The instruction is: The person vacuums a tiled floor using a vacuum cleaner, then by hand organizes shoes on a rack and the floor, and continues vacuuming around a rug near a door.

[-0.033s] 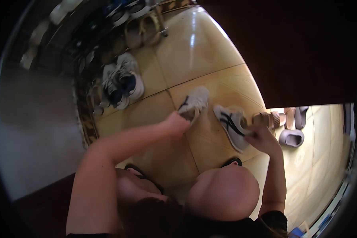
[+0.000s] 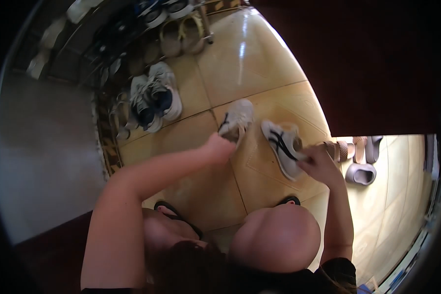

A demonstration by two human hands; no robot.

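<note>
Glossy beige floor tiles (image 2: 191,181) spread across the middle of the scene, with a pale grey panel (image 2: 49,161) along the left and a large dark panel (image 2: 362,63) covering the far right. At the far left, a shoe rack (image 2: 208,29) carries several pairs, among them sandals with yellowish straps (image 2: 182,41) at its right end. Just to the near side of the rack, a pair of pale sneakers (image 2: 157,98) with dark blue insides stands on the tiles.

Two light shoes are at the centre, side by side with a gap between them, toes pointing away from the person. The left white shoe (image 2: 240,113) has its heel end in the left hand (image 2: 221,148), whose fingers are curled closely on the shoe's edge; the thumb cannot be made out. The right white shoe (image 2: 281,151), marked with dark stripes, angles toward the far left, and the right hand (image 2: 322,165) grips it at the heel between bent fingers and thumb. Whether either sole rests fully on the floor cannot be told.

To the right of the right hand lie brown woven sandals (image 2: 345,151), partly hidden by it, and a grey slipper (image 2: 361,174) on the brighter tiles. Near the person, dark sandals (image 2: 164,206) show on the feet beyond the bent knees (image 2: 277,240).
</note>
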